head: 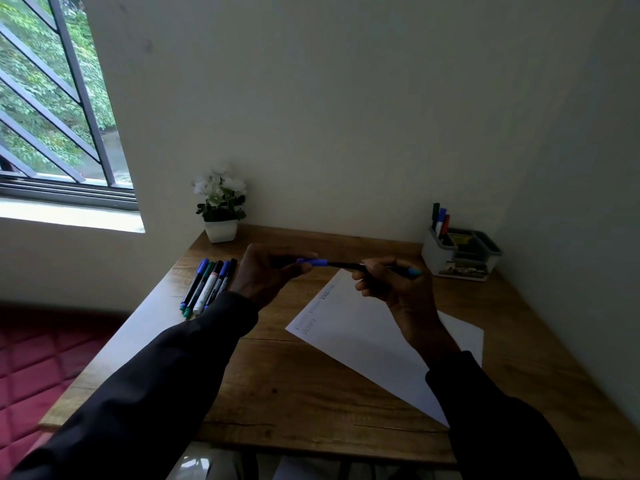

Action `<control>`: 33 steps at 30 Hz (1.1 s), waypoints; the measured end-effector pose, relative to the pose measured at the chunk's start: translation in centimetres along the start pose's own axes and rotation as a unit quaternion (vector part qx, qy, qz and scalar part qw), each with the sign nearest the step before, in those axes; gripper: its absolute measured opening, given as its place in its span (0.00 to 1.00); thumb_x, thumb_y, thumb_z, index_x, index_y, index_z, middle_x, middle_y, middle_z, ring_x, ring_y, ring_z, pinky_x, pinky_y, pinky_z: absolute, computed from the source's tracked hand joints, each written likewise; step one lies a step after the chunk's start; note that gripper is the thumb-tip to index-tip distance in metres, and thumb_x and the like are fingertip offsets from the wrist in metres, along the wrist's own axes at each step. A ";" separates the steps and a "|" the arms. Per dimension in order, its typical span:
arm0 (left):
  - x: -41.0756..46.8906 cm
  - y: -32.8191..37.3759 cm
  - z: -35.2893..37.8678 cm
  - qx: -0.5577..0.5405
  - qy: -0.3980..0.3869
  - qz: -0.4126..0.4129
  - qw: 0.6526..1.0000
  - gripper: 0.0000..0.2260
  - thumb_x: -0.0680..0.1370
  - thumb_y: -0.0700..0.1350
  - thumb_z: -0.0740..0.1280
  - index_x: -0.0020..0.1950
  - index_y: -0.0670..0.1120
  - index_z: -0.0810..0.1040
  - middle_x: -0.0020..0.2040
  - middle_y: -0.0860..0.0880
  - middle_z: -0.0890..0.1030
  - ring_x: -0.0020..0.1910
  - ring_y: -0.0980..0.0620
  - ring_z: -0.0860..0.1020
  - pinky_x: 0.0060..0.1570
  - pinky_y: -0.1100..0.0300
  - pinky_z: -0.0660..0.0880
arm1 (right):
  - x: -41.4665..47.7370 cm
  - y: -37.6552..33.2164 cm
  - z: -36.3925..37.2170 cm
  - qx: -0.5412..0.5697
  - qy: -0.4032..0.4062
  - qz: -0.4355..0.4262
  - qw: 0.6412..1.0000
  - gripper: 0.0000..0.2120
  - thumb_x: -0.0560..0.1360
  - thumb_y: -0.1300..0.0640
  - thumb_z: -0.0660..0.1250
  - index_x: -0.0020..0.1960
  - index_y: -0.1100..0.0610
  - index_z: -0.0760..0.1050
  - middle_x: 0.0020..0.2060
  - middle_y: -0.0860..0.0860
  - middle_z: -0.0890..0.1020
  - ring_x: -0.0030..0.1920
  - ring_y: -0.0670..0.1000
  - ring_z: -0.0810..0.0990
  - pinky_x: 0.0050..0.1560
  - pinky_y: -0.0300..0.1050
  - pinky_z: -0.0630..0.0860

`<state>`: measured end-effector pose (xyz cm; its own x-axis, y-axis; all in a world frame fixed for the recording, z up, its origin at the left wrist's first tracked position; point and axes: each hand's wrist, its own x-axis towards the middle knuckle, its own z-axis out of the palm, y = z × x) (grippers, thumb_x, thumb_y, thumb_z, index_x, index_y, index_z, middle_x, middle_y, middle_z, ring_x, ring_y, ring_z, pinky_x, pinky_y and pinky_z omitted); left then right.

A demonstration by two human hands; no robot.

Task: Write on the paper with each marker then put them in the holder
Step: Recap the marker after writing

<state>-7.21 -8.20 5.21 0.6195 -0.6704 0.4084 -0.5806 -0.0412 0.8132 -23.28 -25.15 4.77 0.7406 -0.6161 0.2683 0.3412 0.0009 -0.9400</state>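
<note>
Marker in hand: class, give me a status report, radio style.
Left hand pinches blue cap, right hand grips marker. Marker held over paper, cap at its tip. Loose markers lie left; three in holder. Nothing blocks paper.

With the middle of the table (311, 393) as centre, bare wood lies open from 5 to 8 o'clock. Flat paper (363, 341) covers 3 to 4. Loose markers (207, 285) lie at 10, a potted plant (221, 209) stands at 11, the holder (460, 254) at 2. The back wall (346, 133) closes 12, the side wall (588, 202) 3. The left hand (270, 271) and right hand (391, 282) bridge 12 with a held marker (346, 266).
</note>
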 end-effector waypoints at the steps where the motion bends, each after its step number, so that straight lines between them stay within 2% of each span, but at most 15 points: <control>1: 0.0 0.1 0.0 -0.001 -0.006 0.004 1.000 0.11 0.74 0.43 0.71 0.51 0.58 0.81 0.43 0.55 0.84 0.39 0.53 0.81 0.36 0.64 0.78 | 0.0 -0.1 0.0 -0.006 -0.009 -0.001 1.000 0.07 0.77 0.65 0.69 0.52 0.67 0.81 0.43 0.64 0.86 0.40 0.58 0.85 0.40 0.46 0.83; 3: 0.1 0.1 0.0 -0.005 -0.018 0.014 1.000 0.12 0.73 0.41 0.71 0.52 0.56 0.81 0.47 0.57 0.83 0.45 0.58 0.82 0.43 0.64 0.79 | -0.1 -0.2 -0.1 -0.013 -0.028 0.002 1.000 0.07 0.77 0.64 0.69 0.53 0.66 0.82 0.44 0.64 0.86 0.42 0.59 0.86 0.43 0.46 0.84; 5: 0.1 0.2 -0.1 -0.001 -0.030 0.019 0.999 0.13 0.72 0.40 0.72 0.53 0.54 0.81 0.49 0.57 0.83 0.48 0.60 0.82 0.46 0.65 0.79 | 0.0 -0.3 -0.2 -0.003 -0.044 0.016 0.999 0.08 0.76 0.64 0.68 0.53 0.66 0.82 0.46 0.65 0.86 0.43 0.59 0.86 0.45 0.47 0.84; 9: 0.2 0.9 -0.2 -0.004 -0.053 0.002 0.999 0.12 0.73 0.38 0.72 0.51 0.53 0.81 0.45 0.60 0.82 0.46 0.64 0.81 0.42 0.72 0.76 | 0.3 -0.5 -0.7 -0.006 -0.074 0.036 0.997 0.09 0.76 0.63 0.67 0.53 0.65 0.82 0.47 0.65 0.86 0.44 0.60 0.87 0.46 0.48 0.85; 12: 0.3 1.5 -0.1 -0.013 -0.070 -0.006 0.997 0.11 0.72 0.37 0.72 0.47 0.53 0.81 0.40 0.60 0.82 0.43 0.65 0.81 0.38 0.73 0.75 | 0.3 -0.5 -0.7 -0.130 -0.086 0.001 0.988 0.07 0.77 0.65 0.68 0.53 0.65 0.82 0.46 0.59 0.87 0.44 0.59 0.87 0.43 0.47 0.85; 14: 0.4 1.8 0.0 -0.004 -0.078 -0.005 0.997 0.09 0.72 0.37 0.72 0.46 0.51 0.82 0.39 0.60 0.81 0.42 0.65 0.81 0.38 0.72 0.76 | 0.4 -0.6 -0.6 -0.208 -0.088 -0.024 0.974 0.06 0.77 0.65 0.70 0.52 0.65 0.82 0.45 0.55 0.88 0.41 0.55 0.87 0.38 0.43 0.83; 17: 0.6 1.9 0.2 0.000 -0.080 -0.009 0.997 0.08 0.72 0.38 0.73 0.45 0.51 0.83 0.38 0.61 0.82 0.42 0.64 0.82 0.39 0.70 0.77 | 0.5 -0.8 -0.5 -0.265 -0.087 -0.055 0.959 0.04 0.76 0.64 0.72 0.50 0.63 0.84 0.43 0.52 0.88 0.39 0.51 0.87 0.34 0.39 0.80; 20: 0.5 1.9 0.7 0.001 -0.060 -0.006 0.998 0.09 0.70 0.39 0.74 0.42 0.54 0.83 0.36 0.61 0.82 0.41 0.63 0.82 0.38 0.71 0.77 | 0.4 -0.8 -0.5 -0.275 -0.072 -0.070 0.956 0.04 0.74 0.63 0.74 0.48 0.63 0.85 0.42 0.51 0.88 0.37 0.49 0.86 0.33 0.36 0.78; 26: 0.9 1.3 2.3 0.045 -0.035 -0.011 0.998 0.06 0.71 0.42 0.74 0.47 0.47 0.85 0.41 0.55 0.84 0.41 0.60 0.82 0.41 0.65 0.80 | 0.4 -0.1 -0.9 -0.272 -0.047 -0.064 0.959 0.03 0.74 0.65 0.74 0.47 0.64 0.85 0.40 0.53 0.88 0.36 0.49 0.86 0.35 0.32 0.77; 29: 1.0 1.6 2.6 0.029 -0.053 -0.003 0.998 0.07 0.71 0.41 0.73 0.46 0.51 0.83 0.41 0.58 0.82 0.42 0.62 0.81 0.40 0.70 0.78 | 1.0 -0.6 -1.5 -0.299 -0.066 -0.039 0.951 0.04 0.75 0.64 0.73 0.49 0.61 0.83 0.40 0.52 0.88 0.37 0.49 0.86 0.37 0.36 0.80; 31: 1.4 1.9 2.5 0.012 -0.060 0.001 0.998 0.09 0.71 0.39 0.74 0.44 0.54 0.82 0.41 0.58 0.82 0.42 0.62 0.82 0.39 0.71 0.77 | 1.5 -1.2 -1.8 -0.361 -0.105 -0.012 0.927 0.07 0.75 0.62 0.73 0.54 0.58 0.82 0.41 0.51 0.88 0.38 0.49 0.87 0.43 0.45 0.84; 33: 2.0 2.0 2.7 -0.013 -0.054 0.011 0.998 0.08 0.70 0.38 0.74 0.46 0.49 0.83 0.42 0.57 0.83 0.42 0.62 0.82 0.39 0.71 0.77 | 2.0 -1.6 -1.9 -0.410 -0.133 -0.006 0.902 0.10 0.76 0.60 0.73 0.57 0.58 0.81 0.42 0.51 0.88 0.39 0.48 0.87 0.47 0.49 0.85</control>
<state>-8.54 -11.61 6.60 0.5456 -0.7466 0.3806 -0.5788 -0.0072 0.8155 -23.43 -27.88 6.42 0.8898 -0.4009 0.2178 -0.1126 -0.6555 -0.7467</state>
